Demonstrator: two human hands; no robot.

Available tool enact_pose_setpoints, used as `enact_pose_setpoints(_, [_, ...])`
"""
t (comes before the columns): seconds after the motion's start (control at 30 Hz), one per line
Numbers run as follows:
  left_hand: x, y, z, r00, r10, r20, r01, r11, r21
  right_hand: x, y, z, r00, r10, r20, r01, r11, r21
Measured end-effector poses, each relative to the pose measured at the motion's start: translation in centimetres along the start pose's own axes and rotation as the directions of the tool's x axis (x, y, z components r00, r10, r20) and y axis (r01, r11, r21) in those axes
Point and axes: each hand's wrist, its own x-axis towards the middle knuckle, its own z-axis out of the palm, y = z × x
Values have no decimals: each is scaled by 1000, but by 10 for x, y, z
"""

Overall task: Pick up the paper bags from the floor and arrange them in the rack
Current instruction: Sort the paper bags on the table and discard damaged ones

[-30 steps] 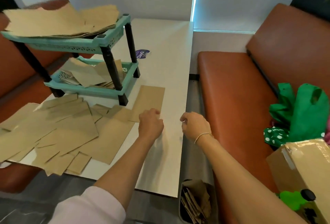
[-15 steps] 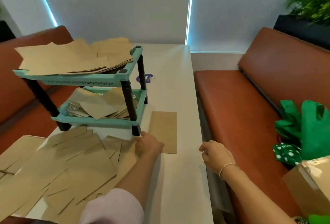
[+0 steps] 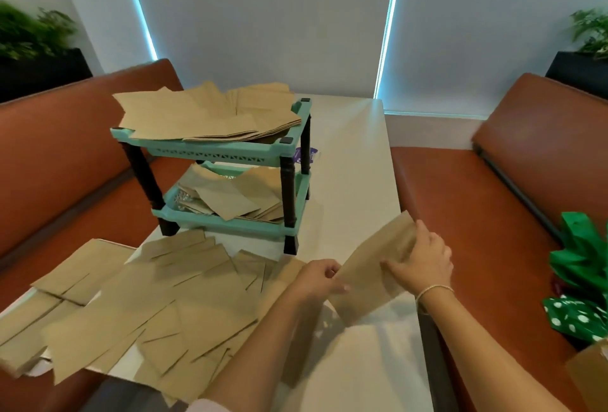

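A long white table point(image 3: 358, 161) is seen running away between two brown upholstered benches; a two-tier teal rack point(image 3: 230, 161) with dark legs is stood on its left half, flat brown paper bags being stacked on the top shelf point(image 3: 204, 115) and more piled loosely on the lower shelf point(image 3: 230, 201); a spread of flat paper bags point(image 3: 148, 306) is laid over the near left part of the tabletop, overhanging its edge; a small purple label point(image 3: 307, 153) is seen on the surface behind the rack.
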Motion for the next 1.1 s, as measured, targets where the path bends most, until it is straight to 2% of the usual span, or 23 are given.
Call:
enact_pose_setpoints(0.13, [-18,-20,-19,1000,-29,-5,29,999,-41,4,-6,1,991,76,107,-93,981,168])
enact_pose_setpoints(0.2, [-21,-31,-25,993,-71,-92,68,997,-42,1,-13,4,985,13,170,-49,977,208])
enact_pose_setpoints(0.23, [-21,-36,-28,979,-102,-179,102,995,-10,-1,-18,5,983,-26,182,-11,981,195])
enact_pose_setpoints(0.33, [-19,-46,-35,903,-120,-412,253,924,286,-7,-32,6,965,-153,215,135,986,95])
enact_pose_setpoints(0.4, [-21,-50,-38,893,-125,-432,335,825,455,-9,-40,4,959,-184,214,183,983,24])
enact_pose_setpoints(0.5, [-21,-56,-36,916,-151,-373,338,792,509,-9,-42,-1,967,-179,181,192,980,-57])
enact_pose_setpoints(0.7, [-18,-61,-35,891,-228,-392,386,835,392,-15,-40,-11,983,-118,140,132,987,-94])
enact_pose_setpoints(0.83, [-19,-56,-34,901,-201,-384,312,916,251,-24,-42,-12,978,-146,147,163,980,-110])
enact_pose_setpoints(0.97, [-24,-43,-31,961,-106,-255,130,989,77,-32,-48,-5,955,-187,229,213,973,-93])
enact_pose_setpoints(1.1, [-33,-28,-40,997,-23,-75,20,999,-34,-41,-54,0,929,-259,266,286,956,-68])
